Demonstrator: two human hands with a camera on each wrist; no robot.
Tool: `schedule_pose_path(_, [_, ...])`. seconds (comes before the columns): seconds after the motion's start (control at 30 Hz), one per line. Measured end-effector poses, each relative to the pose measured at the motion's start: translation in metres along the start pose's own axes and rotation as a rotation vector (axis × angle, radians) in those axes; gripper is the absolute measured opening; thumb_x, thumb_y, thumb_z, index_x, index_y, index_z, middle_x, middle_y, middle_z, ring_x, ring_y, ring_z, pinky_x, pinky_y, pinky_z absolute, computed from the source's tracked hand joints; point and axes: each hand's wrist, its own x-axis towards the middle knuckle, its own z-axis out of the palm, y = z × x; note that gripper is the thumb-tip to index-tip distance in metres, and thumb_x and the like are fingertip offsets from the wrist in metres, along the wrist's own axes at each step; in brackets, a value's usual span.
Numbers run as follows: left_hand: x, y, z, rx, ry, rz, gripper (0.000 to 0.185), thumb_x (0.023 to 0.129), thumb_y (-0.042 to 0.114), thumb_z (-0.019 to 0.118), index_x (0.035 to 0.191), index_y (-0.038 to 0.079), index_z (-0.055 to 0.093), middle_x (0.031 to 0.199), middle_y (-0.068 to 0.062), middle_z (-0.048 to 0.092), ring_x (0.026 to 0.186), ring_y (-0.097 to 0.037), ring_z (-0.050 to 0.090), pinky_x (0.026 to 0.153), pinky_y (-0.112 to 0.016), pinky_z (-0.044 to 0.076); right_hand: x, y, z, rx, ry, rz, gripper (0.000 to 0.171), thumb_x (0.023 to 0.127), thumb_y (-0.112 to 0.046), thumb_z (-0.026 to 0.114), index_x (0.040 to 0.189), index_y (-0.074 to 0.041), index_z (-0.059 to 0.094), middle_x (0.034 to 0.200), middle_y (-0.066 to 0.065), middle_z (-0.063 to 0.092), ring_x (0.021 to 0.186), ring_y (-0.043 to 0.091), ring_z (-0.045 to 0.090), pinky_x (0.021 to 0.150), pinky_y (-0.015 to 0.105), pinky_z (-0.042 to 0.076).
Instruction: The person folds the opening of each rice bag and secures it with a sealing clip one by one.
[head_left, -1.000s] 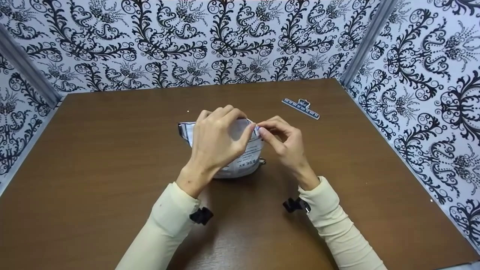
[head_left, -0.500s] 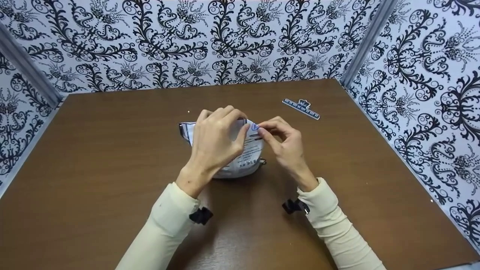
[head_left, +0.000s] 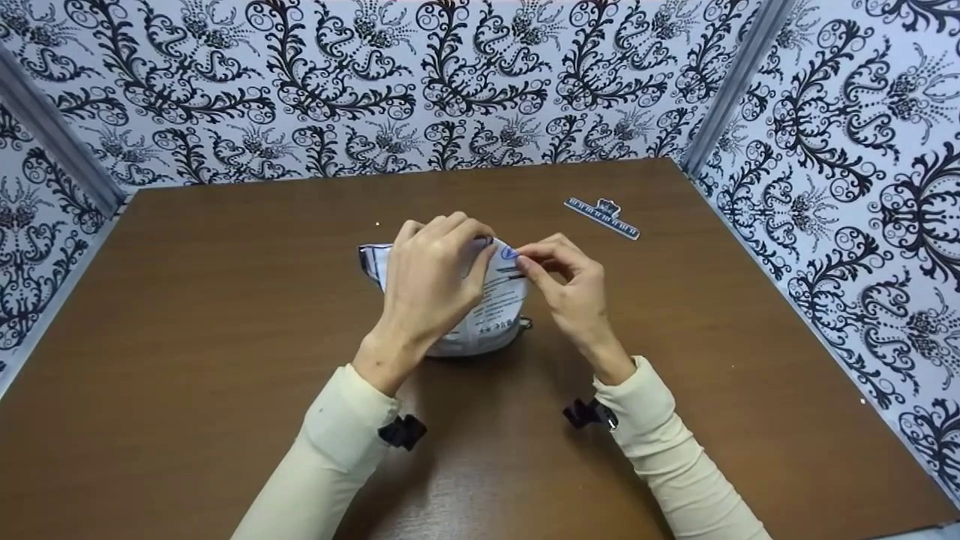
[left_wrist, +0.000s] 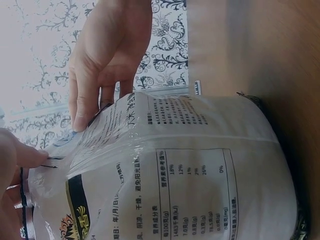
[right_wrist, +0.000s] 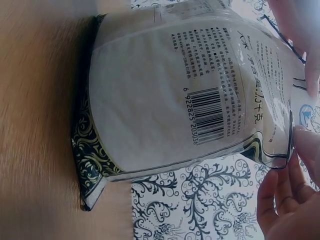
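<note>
We see a right hand [head_left: 576, 289] pinching a top corner of a printed plastic bag [head_left: 496, 306] in its fingers; the left hand [head_left: 429, 279] just beside has fingers clamped on the top edge. Below them, the bag stands on a brown worktop [head_left: 225, 337]; beyond, to the right, lies a clip [head_left: 602, 217].

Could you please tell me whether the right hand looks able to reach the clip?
Probably yes: the clip lies beyond the right hand with nothing between, though that hand pinches the bag.
</note>
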Motion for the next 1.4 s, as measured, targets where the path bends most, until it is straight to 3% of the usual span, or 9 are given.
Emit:
schedule_pose_path(0.3, [0.0, 0.001, -0.001, -0.011, 0.008, -0.011, 0.01, 0.096, 0.02, 0.072, 0.1, 0.014, 0.078, 0.093, 0.002, 0.077, 0.087, -0.018, 0.072, 0.073, -0.035, 0.045, -0.004, 0.002, -0.007, -0.01, -0.052, -0.018, 0.017, 0.092, -0.001, 0.076, 0.108, -0.005, 0.079, 0.098, 0.009, 0.069, 0.089, 0.017, 0.067, 0.081, 0.029, 0.058])
schedule_pose_path(0.5, [0.0, 0.003, 0.0, -0.018, 0.004, -0.013, 0.009, 0.097, 0.02, 0.072, 0.1, 0.014, 0.079, 0.093, 0.002, 0.077, 0.085, -0.018, 0.071, 0.07, -0.034, 0.045, -0.008, 0.006, -0.012, -0.052, -0.066, -0.028, 0.018, 0.09, 0.001, 0.077, 0.107, -0.006, 0.08, 0.097, 0.008, 0.07, 0.088, 0.015, 0.066, 0.078, 0.023, 0.056])
schedule_pose_path(0.83, [0.0, 0.002, 0.0, -0.009, 0.023, -0.004, 0.009, 0.097, 0.019, 0.072, 0.099, 0.014, 0.079, 0.091, 0.002, 0.077, 0.083, -0.017, 0.071, 0.069, -0.034, 0.044, -0.01, 0.009, -0.014, -0.072, -0.056, -0.067, 0.017, 0.088, 0.004, 0.077, 0.103, -0.005, 0.08, 0.094, -0.003, 0.069, 0.087, 0.013, 0.067, 0.078, 0.022, 0.057])
schedule_pose_path(1.23, [-0.001, 0.002, 0.0, -0.016, 0.017, -0.008, 0.009, 0.096, 0.02, 0.073, 0.1, 0.015, 0.079, 0.092, 0.003, 0.077, 0.084, -0.017, 0.071, 0.07, -0.034, 0.044, -0.01, 0.012, -0.014, -0.066, -0.054, -0.079, 0.016, 0.088, 0.006, 0.076, 0.102, -0.002, 0.08, 0.093, 0.013, 0.069, 0.086, 0.011, 0.066, 0.077, 0.02, 0.057])
schedule_pose_path(1.4, [-0.002, 0.002, -0.001, -0.028, 0.012, -0.003, 0.01, 0.096, 0.021, 0.074, 0.102, 0.014, 0.078, 0.095, 0.002, 0.077, 0.088, -0.018, 0.072, 0.073, -0.034, 0.045, -0.009, 0.009, -0.014, -0.067, -0.06, -0.073, 0.015, 0.089, 0.003, 0.077, 0.102, -0.004, 0.079, 0.093, 0.013, 0.068, 0.086, 0.013, 0.066, 0.076, 0.021, 0.055])
